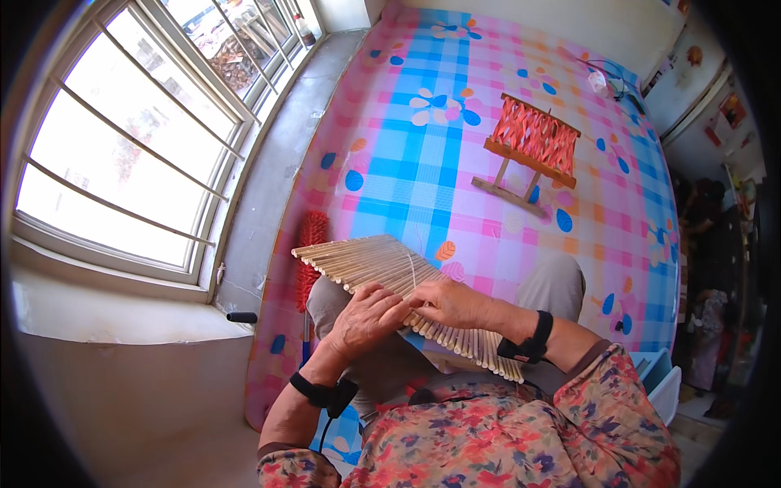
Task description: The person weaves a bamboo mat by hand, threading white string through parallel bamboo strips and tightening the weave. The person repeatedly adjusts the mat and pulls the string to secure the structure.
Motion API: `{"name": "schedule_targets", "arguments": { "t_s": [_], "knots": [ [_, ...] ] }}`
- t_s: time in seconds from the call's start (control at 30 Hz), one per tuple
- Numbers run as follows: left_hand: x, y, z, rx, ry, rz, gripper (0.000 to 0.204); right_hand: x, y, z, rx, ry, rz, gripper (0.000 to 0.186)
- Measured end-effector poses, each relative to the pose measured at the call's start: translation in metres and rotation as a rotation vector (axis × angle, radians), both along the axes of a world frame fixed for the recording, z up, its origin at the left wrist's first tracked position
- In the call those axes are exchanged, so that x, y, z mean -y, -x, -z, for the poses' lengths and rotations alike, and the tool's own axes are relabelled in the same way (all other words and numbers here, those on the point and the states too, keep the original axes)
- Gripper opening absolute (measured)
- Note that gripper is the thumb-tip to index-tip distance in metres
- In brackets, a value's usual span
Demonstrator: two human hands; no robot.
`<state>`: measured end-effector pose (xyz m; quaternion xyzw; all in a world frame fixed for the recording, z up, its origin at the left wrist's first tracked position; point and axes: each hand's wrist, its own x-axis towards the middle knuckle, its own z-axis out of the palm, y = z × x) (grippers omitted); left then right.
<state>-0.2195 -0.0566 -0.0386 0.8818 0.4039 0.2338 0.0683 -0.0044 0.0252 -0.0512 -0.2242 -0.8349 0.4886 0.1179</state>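
Observation:
A mat of pale, straight stalks [358,262], laid side by side in a slanted row, rests across my lap. My left hand [368,322] is closed over the near edge of the mat, its fingers curled on the stalk ends. Right beside it, my right hand [452,303] pinches at the same edge with thumb and forefinger together. What lies between those fingertips is hidden. A thin pale thread [412,262] crosses the stalks just above my right hand.
A red fluffy duster [312,228] lies left of the mat, partly beneath it. Farther off on the checked bed cover [390,187] stands a small wooden frame [533,140] wrapped in red strips. A barred window [130,138] and grey sill [277,163] border the left. Blue-white bins [661,382] stand at right.

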Motion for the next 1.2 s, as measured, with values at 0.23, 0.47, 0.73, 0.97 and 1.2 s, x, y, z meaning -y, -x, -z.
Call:
{"name": "schedule_targets", "arguments": {
  "t_s": [0.23, 0.47, 0.73, 0.97, 1.2],
  "knots": [
    [0.003, -0.004, -0.004, 0.012, 0.022, -0.045, 0.043, 0.001, 0.004, 0.002, 0.07, -0.16, 0.058, 0.015],
    [0.011, -0.001, -0.009, 0.078, 0.091, -0.166, 0.055, -0.03, -0.026, 0.0, 0.194, 0.383, -0.154, 0.018],
    [0.007, -0.003, -0.012, 0.018, 0.152, -0.171, 0.044, -0.023, -0.027, -0.004, -0.348, 0.941, 0.05, 0.024],
    [0.002, -0.004, -0.013, -0.03, 0.174, -0.132, 0.041, -0.021, 0.002, -0.009, -0.749, 1.421, 0.13, 0.026],
    [-0.001, -0.002, -0.012, -0.013, 0.149, -0.099, 0.037, -0.021, 0.002, -0.017, -0.467, 1.219, 0.319, 0.032]
  ]
}}
